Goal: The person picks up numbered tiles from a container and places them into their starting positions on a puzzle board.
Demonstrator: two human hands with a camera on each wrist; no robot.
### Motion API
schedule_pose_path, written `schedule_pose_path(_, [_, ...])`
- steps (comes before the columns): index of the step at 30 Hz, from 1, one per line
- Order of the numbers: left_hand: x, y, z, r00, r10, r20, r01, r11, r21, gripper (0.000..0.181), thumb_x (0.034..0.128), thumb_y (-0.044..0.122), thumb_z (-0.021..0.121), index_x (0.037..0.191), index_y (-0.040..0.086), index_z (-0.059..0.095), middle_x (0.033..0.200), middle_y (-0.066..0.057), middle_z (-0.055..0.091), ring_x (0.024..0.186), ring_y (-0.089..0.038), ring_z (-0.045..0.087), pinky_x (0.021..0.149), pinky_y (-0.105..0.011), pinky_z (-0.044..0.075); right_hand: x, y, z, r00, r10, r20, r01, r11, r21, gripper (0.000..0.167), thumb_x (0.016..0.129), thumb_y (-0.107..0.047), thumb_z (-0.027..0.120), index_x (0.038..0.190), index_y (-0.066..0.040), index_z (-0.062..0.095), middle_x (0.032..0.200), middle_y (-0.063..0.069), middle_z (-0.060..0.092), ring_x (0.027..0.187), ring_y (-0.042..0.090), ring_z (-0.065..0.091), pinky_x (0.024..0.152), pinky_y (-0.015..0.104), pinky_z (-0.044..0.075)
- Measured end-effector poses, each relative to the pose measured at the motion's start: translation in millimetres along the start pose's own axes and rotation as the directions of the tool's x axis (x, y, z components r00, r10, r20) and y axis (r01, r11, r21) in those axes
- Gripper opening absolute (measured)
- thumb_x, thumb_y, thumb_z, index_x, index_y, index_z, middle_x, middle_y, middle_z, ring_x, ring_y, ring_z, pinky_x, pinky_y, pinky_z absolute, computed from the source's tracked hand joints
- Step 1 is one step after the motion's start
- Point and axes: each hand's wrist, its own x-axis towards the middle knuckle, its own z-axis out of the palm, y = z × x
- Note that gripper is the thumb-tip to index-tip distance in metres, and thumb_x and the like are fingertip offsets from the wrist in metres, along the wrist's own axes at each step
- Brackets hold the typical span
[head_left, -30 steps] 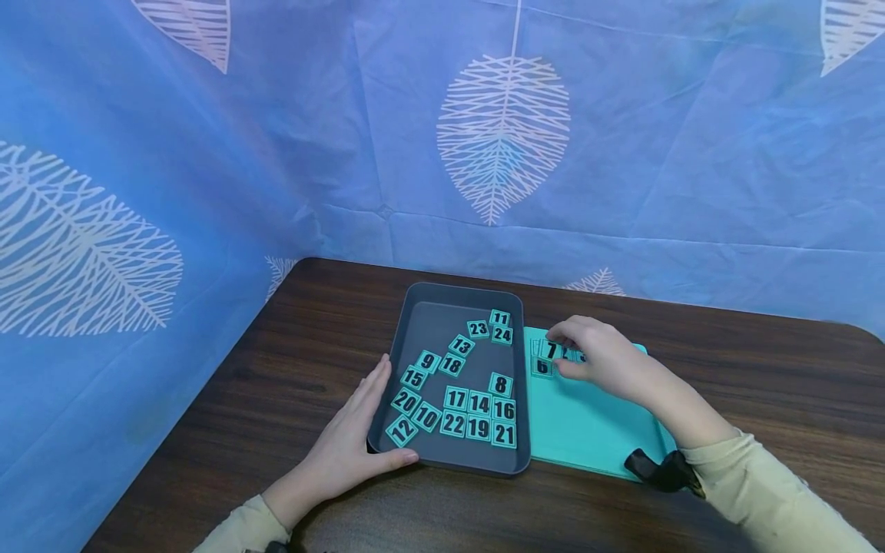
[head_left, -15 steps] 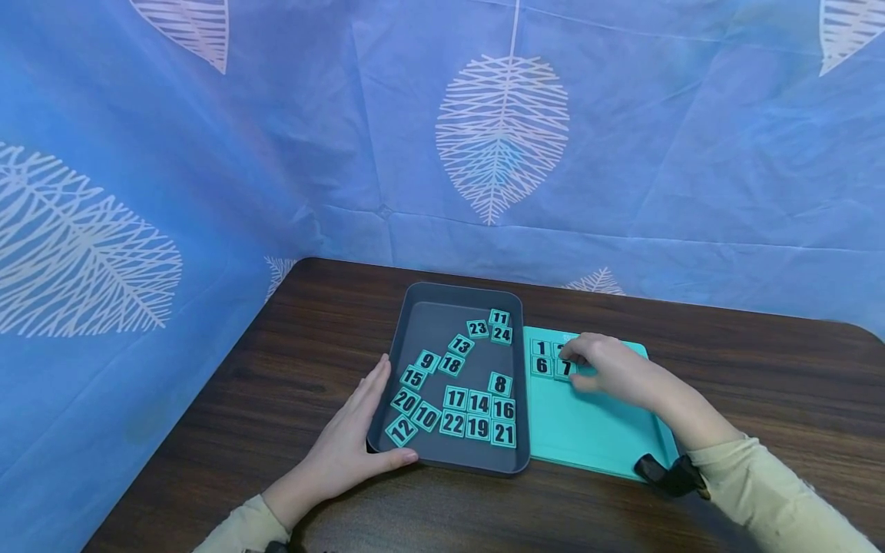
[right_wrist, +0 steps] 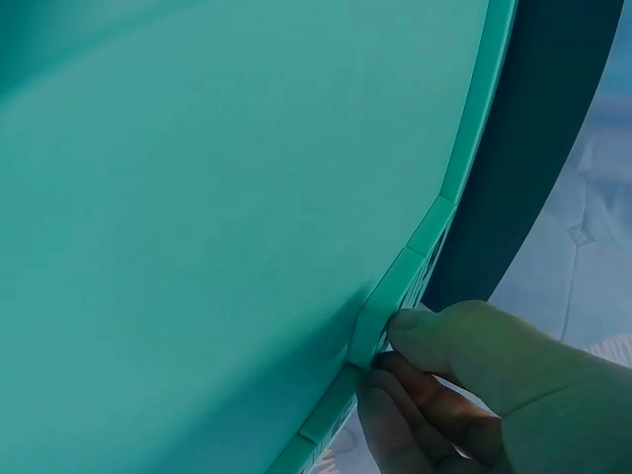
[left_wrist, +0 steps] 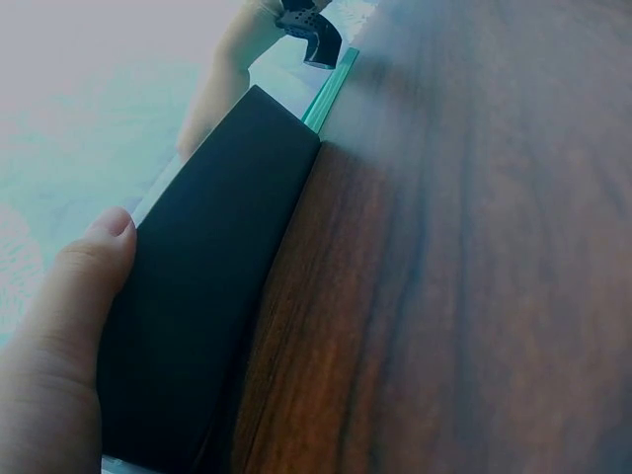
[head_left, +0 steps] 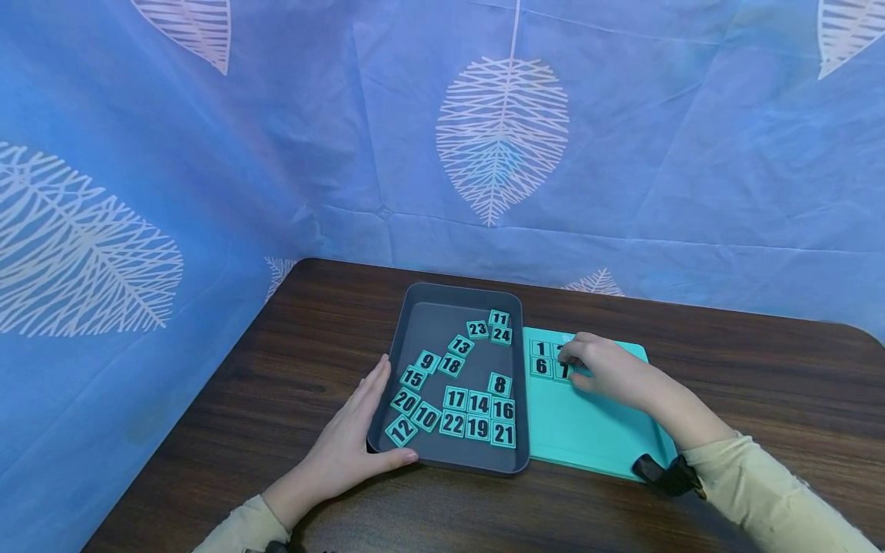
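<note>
My left hand (head_left: 349, 430) rests against the near left corner of a dark grey tray (head_left: 432, 307), fingers straight along its side and thumb at its front wall. Several turquoise tiles with black numbers lie in the tray, among them the 8 tile (head_left: 501, 385). On the turquoise board (head_left: 588, 430) to the right, my right hand (head_left: 615, 369) holds the 7 tile (head_left: 561, 372) between thumb and fingers. That tile sits right of the 6 tile (head_left: 541, 367) and below the top row. The 1 tile (head_left: 541, 349) is in the top row; my fingers hide the tiles further right.
The tray and board stand side by side on a dark wooden table (head_left: 325, 322). A blue cloth with white leaf prints (head_left: 415, 153) hangs behind and to the left. A black band (head_left: 667, 475) is on my right wrist.
My right hand has brought the 7 tile from above the 1 tile down and right, into the second row beside the 6. It settles slightly lower since then. My left hand stays put.
</note>
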Motion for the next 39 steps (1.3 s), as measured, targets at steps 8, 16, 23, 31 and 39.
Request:
schedule_pose_path(8, [0.2,-1.4,0.5,1.0,0.002,-0.002,-0.002,1.0,0.008,0.112,0.0742,0.063,0.071,0.155,0.026,0.004,0.16,0.006,0.003,0.144,-0.023,0.009,0.102,-0.065,0.025,-0.1,-1.5,-0.9,1.0,-0.001,-0.021,0.001,1.0,0.004,0.02,0.079,0.0,0.075,0.098,0.0,0.067,0.093,0.008,0.06,0.08,0.021,0.059,0.065,0.033,0.051])
schedule_pose_path(16, [-0.3,-0.8,0.0,1.0,-0.001,0.0,0.001,1.0,0.003,0.112,0.074,0.063,0.071,0.155,0.026,0.004,0.16,0.006,0.002,0.144,-0.023,0.009,0.102,-0.065,0.024,7.4,-19.3,-7.4,0.995,0.0,-0.097,0.005,0.999,0.045,0.024,0.082,-0.005,0.074,0.104,0.0,0.067,0.097,0.008,0.06,0.081,0.02,0.057,0.067,0.032,0.05])
schedule_pose_path(23, [-0.3,-0.9,-0.3,1.0,-0.005,0.004,0.004,1.0,0.001,0.112,0.0742,0.063,0.071,0.155,0.027,0.003,0.16,0.007,0.002,0.144,-0.022,0.009,0.102,-0.065,0.024,23.4,-45.2,-4.2,0.994,-0.03,-0.106,0.043,0.992,0.118,0.026,0.082,-0.011,0.076,0.106,-0.003,0.068,0.095,0.005,0.06,0.081,0.017,0.056,0.068,0.029,0.05])
schedule_pose_path(31, [-0.2,-1.8,0.1,1.0,-0.004,0.002,0.004,1.0,0.003,0.112,0.0736,0.064,0.071,0.155,0.027,0.003,0.16,0.007,0.002,0.144,-0.023,0.009,0.102,-0.065,0.025,38.7,-59.6,10.7,0.99,-0.121,-0.073,0.13,0.981,0.147,0.025,0.082,-0.011,0.076,0.104,-0.003,0.068,0.098,0.006,0.062,0.086,0.019,0.059,0.069,0.027,0.051])
schedule_pose_path(39, [-0.1,-2.8,0.1,1.0,0.001,-0.001,-0.001,1.0,0.003,0.112,0.0737,0.064,0.071,0.155,0.027,0.003,0.16,0.006,0.002,0.144,-0.023,0.01,0.102,-0.065,0.026,46.5,-66.6,20.9,0.989,-0.139,-0.042,0.14,0.989,0.038,0.027,0.081,-0.014,0.077,0.105,-0.005,0.069,0.1,0.003,0.065,0.091,0.019,0.061,0.081,0.044,0.045])
